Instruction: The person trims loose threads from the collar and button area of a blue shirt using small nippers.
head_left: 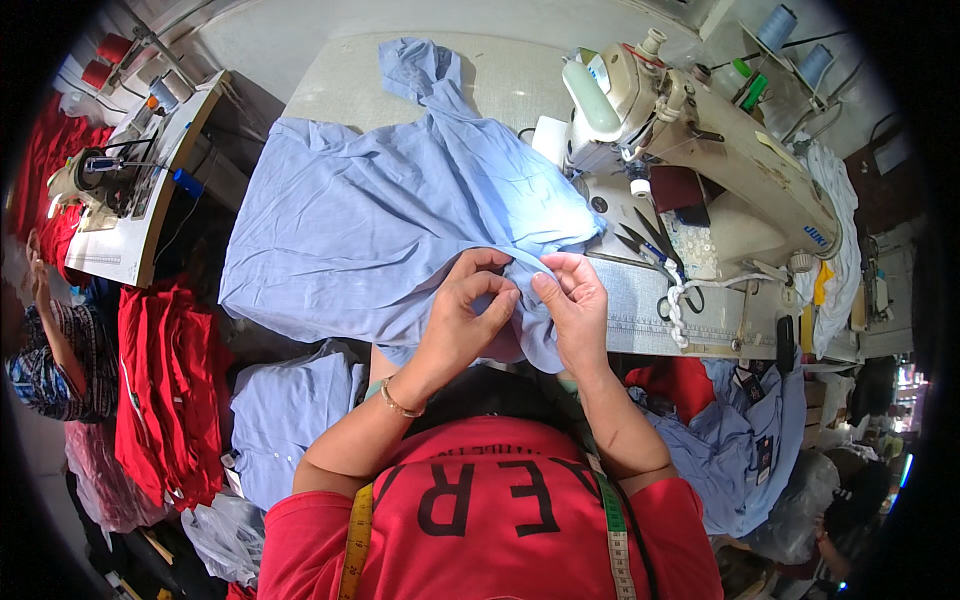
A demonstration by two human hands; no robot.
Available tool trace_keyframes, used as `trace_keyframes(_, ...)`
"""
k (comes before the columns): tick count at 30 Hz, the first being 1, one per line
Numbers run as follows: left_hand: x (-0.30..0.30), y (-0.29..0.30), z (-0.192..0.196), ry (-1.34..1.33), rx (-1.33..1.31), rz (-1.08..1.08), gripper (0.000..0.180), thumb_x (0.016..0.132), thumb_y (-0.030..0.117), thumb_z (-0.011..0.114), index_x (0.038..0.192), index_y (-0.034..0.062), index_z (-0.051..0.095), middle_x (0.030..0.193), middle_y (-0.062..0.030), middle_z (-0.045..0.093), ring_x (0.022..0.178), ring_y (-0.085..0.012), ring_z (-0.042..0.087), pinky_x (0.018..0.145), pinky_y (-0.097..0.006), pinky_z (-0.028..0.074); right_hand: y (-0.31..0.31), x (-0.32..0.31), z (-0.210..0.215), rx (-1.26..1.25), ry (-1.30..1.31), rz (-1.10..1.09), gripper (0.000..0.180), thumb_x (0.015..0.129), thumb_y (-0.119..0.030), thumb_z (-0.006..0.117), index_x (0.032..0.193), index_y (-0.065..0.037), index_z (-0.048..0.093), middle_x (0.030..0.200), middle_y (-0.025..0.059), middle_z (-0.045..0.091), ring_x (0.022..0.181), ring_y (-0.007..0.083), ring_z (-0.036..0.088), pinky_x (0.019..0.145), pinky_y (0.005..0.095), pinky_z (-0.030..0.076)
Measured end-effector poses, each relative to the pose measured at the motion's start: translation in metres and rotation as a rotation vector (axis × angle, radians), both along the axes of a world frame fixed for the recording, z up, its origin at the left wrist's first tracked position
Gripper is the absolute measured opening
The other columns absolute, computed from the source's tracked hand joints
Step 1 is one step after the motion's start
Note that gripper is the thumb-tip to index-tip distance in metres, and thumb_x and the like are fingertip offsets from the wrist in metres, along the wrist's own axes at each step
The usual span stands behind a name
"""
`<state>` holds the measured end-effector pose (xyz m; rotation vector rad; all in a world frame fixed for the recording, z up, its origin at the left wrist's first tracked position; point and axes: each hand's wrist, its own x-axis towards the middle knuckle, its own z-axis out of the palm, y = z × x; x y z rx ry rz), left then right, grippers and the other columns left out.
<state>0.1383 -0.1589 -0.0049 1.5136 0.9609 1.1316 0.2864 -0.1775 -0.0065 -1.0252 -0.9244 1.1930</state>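
A light blue shirt [350, 200] lies spread over the sewing table, one sleeve stretched toward the far edge. At the near edge of the table, both my hands grip its hem. My left hand [468, 310] pinches the cloth between thumb and fingers. Close beside it, my right hand [572, 305] pinches the same folded edge, its thumb on top. Part of the shirt hangs down between my wrists toward my lap. A sewing machine [700, 150] stands just beyond my right hand, its needle area lit and near the shirt's edge.
Black scissors [655, 245] and a knotted white cord [675, 310] lie right of my hands. Blue thread cones [776, 28] stand at the far right. Red garments [165, 390] and folded blue shirts [295, 415] are at left. Another person's arm [50, 320] shows by a second machine.
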Motion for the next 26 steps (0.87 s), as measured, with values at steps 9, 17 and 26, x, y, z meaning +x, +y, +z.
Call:
trace_keyframes(9, 0.001, 0.001, -0.005, 0.007, -0.027, 0.026, 0.007, 0.076, 0.004, 0.065, 0.078, -0.0017, 0.062, 0.105, -0.0091, 0.053, 0.098, -0.0179, 0.052, 0.084, -0.027, 0.041, -0.007, -0.009, -0.006, 0.024, -0.18, -0.092, 0.022, 0.084, 0.0, 0.06, 0.105, 0.002, 0.052, 0.096, 0.0089, 0.062, 0.089, 0.0104, 0.058, 0.079, 0.0218, 0.046)
trace_keyframes(17, 0.009, 0.002, -0.009, 0.058, -0.022, 0.096, 0.008, 0.072, 0.002, 0.06, 0.069, -0.0027, 0.055, 0.096, -0.0072, 0.05, 0.088, -0.0162, 0.051, 0.076, -0.025, 0.041, -0.012, -0.012, -0.013, 0.071, -0.393, -0.103, 0.019, 0.083, 0.001, 0.061, 0.1, 0.003, 0.054, 0.095, 0.0105, 0.063, 0.089, 0.0116, 0.059, 0.077, 0.0234, 0.047)
trace_keyframes(26, 0.007, 0.004, -0.008, 0.034, -0.004, 0.083, 0.006, 0.068, 0.003, 0.059, 0.068, -0.0018, 0.055, 0.094, -0.008, 0.049, 0.088, -0.0179, 0.05, 0.075, -0.025, 0.039, -0.009, -0.006, -0.012, -0.021, -0.151, -0.017, 0.027, 0.085, 0.001, 0.057, 0.11, 0.001, 0.047, 0.094, 0.0109, 0.064, 0.088, 0.0103, 0.058, 0.077, 0.0213, 0.046)
